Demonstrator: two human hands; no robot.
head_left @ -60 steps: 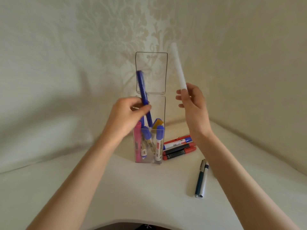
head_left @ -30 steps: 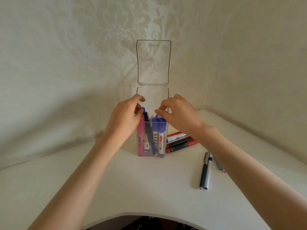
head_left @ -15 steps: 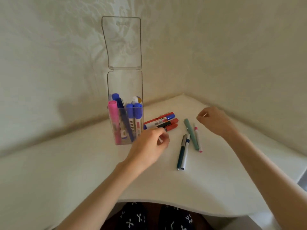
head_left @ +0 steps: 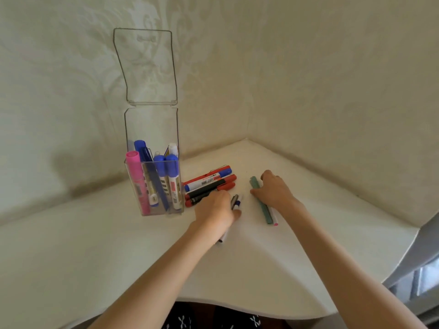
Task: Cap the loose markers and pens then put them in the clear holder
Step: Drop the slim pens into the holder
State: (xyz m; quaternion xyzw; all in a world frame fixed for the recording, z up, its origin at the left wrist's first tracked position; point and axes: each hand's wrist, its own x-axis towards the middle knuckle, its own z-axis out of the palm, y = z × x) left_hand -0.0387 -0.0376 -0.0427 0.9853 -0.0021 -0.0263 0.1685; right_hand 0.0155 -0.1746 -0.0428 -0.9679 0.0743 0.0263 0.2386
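Observation:
The clear holder (head_left: 155, 211) stands left of centre with its lid hinged open upward. It holds a pink marker (head_left: 136, 181), blue-capped markers (head_left: 171, 179) and blue pens. My left hand (head_left: 215, 211) lies over a dark pen and a white-and-blue pen (head_left: 236, 201) that sit side by side, fingers and thumb curled round them. My right hand (head_left: 275, 192) covers the upper part of a green pen (head_left: 264, 211), thumb on its left side and fingers on its right. A thin white pen with a pink tip (head_left: 274, 218) lies against the green one.
A pile of red, blue and black capped markers (head_left: 210, 184) lies between the holder and my left hand. The white table (head_left: 95, 245) fits into a wall corner, with its curved front edge near me and its right edge by a grey frame (head_left: 425, 257).
Both hands left the holder, where the blue and white pens now stand. The view swung right. My left hand dropped onto the two pens, and my right hand came down on the green pen.

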